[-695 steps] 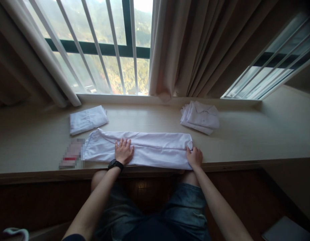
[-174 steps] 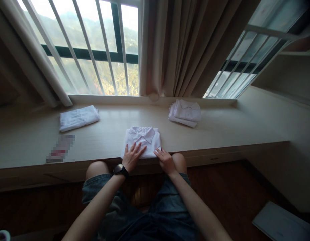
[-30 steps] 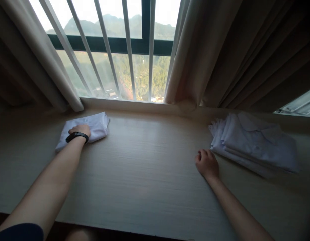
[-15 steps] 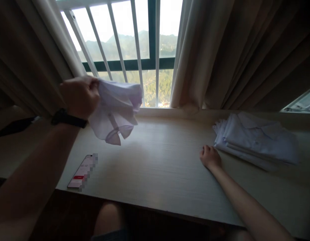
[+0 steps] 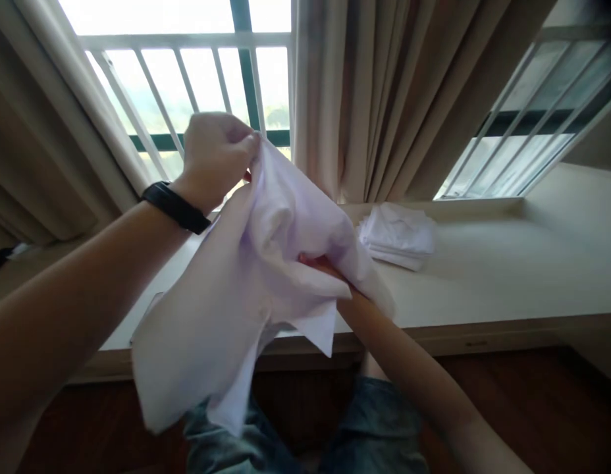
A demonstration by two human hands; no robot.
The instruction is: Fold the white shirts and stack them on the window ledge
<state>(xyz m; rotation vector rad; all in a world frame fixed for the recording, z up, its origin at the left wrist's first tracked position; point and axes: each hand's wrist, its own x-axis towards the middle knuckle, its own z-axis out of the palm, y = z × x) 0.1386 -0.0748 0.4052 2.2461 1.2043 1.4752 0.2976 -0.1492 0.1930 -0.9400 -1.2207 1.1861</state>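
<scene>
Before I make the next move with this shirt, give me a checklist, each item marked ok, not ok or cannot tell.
1. Left hand gripping the shirt: ok, pinched at its top.
2. Right hand gripping it: cannot tell, folds hide the fingers.
3. Shirt spread flat: not ok, it hangs bunched.
4. Stack resting on the counter: ok.
5. Shirt off the stack: cannot tell, they overlap in this view.

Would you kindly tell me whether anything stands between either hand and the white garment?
Nothing visible does. The left hand pinches the white garment at its top, while the right hand is partly hidden among its folds; whether that hand grips it cannot be seen.
</scene>
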